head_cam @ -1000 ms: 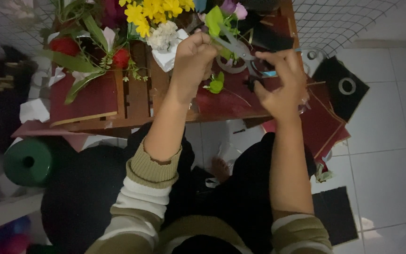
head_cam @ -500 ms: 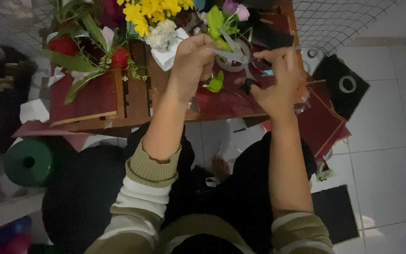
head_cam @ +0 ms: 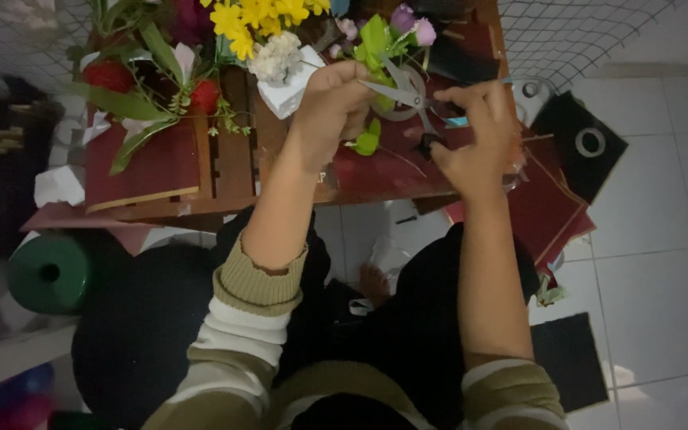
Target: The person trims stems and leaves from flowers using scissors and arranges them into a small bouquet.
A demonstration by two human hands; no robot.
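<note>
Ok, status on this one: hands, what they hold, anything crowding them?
Left hand closed on green stem. Right hand works scissors, blades at the stem. Yellow flowers and white block crowd the left side.

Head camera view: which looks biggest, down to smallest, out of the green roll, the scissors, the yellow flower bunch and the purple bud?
1. Yellow flower bunch and green roll: similar, cannot rank.
2. Scissors.
3. Purple bud.

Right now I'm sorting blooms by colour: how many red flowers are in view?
2: one red flower at the table's far left, another red flower right of it, beside the yellow flowers. Leaves may hide more.
</note>
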